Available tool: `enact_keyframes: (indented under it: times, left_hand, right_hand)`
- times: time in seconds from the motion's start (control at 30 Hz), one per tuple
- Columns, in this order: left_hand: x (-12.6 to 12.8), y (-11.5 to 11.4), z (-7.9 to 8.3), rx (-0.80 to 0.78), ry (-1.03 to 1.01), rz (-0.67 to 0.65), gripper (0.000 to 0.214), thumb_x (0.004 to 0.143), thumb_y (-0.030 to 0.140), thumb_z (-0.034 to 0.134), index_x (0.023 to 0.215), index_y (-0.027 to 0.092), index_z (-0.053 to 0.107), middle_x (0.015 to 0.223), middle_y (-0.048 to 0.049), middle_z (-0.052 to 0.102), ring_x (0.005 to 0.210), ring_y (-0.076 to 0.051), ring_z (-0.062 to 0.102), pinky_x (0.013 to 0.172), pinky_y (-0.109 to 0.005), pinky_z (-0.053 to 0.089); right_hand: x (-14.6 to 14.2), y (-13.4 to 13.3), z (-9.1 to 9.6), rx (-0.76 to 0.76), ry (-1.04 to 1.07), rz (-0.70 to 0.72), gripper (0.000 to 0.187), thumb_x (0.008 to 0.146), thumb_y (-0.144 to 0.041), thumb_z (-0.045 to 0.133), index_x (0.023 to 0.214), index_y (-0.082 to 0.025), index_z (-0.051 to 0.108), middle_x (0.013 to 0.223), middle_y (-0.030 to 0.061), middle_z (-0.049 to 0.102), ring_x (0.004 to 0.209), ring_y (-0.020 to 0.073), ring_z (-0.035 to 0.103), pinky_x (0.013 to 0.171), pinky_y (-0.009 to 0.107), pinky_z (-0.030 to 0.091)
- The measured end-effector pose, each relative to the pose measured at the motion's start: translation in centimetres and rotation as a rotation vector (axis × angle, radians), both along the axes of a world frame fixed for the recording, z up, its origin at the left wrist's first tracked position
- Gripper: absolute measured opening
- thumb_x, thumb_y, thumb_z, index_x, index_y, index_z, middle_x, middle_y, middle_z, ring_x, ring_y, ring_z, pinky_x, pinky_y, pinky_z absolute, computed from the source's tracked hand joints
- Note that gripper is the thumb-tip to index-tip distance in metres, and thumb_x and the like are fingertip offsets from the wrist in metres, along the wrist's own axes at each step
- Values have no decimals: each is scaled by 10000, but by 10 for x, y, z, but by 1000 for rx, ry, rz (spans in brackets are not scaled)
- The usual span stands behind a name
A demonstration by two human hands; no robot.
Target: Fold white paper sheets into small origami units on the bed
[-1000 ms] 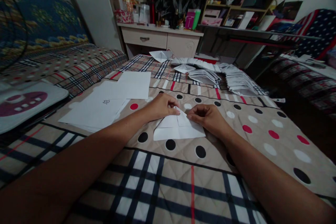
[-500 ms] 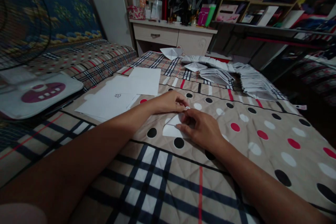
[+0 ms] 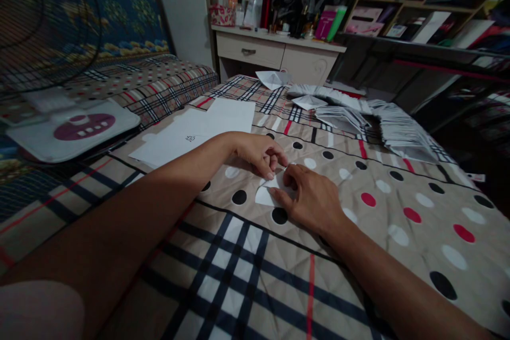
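Note:
A small folded piece of white paper (image 3: pixel 264 196) lies on the patterned bedspread, partly covered by my fingers. My left hand (image 3: pixel 257 153) bends over its far edge, fingers curled, with the thumb and index finger pressing on the paper. From the right, my right hand (image 3: pixel 313 194) grips the same paper, its thumb on the near face and the curled index finger at the top edge. The two hands nearly touch at the fingertips, and the paper's upper part is hidden between them.
Left of the hands lie loose white sheets (image 3: pixel 175 138), one with a small dark mark. Stacked folded papers (image 3: pixel 404 130) and a paper boat-like shape (image 3: pixel 273 79) sit farther back. A fan base (image 3: pixel 75 130) stands at left, a white dresser (image 3: pixel 274 56) behind the bed.
The view has turned slightly left, so everything sits farther right. My left thumb has come down toward the paper, beside my right thumb. My right hand keeps its grip.

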State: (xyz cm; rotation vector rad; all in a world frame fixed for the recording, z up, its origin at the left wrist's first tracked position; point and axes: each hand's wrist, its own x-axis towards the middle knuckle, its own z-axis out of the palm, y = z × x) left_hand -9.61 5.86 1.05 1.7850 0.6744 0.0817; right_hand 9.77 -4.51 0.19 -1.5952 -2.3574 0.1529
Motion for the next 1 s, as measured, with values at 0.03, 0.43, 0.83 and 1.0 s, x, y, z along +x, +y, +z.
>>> enact_keyframes:
  times: [0.03, 0.43, 0.83, 1.0]
  left_hand:
    - [0, 0, 0, 14, 6, -5, 579, 627, 239, 835, 1162, 169, 624, 854, 1, 617, 757, -125, 592, 668, -254, 464]
    - [3, -2, 7, 139, 85, -44, 690, 563, 302, 855, 1187, 178, 590, 888, 2, 599, 820, -148, 571, 706, -274, 482]
    - [16, -23, 29, 406, 350, -48, 717, 537, 186, 803, 1199, 210, 528, 912, 30, 581, 768, -130, 557, 664, -230, 464]
    - [15, -22, 28, 407, 358, -62, 700, 540, 148, 781, 1184, 221, 516, 934, 23, 581, 819, -151, 559, 718, -258, 466]
  right_hand:
    - [-1, 0, 0, 3, -8, -1, 290, 809, -485, 600, 911, -216, 642, 819, 21, 653, 668, 170, 545, 572, 278, 245]
    - [-4, 2, 5, -37, -21, -57, 277, 787, -489, 617, 862, -223, 638, 784, 19, 656, 652, 169, 539, 563, 276, 245]
    - [-5, 7, 6, -115, 2, -96, 277, 764, -505, 655, 788, -230, 629, 736, 19, 655, 658, 180, 558, 555, 283, 256]
    - [-8, 6, 6, -95, -12, -124, 294, 769, -525, 641, 812, -233, 639, 726, 22, 656, 658, 188, 567, 551, 284, 247]
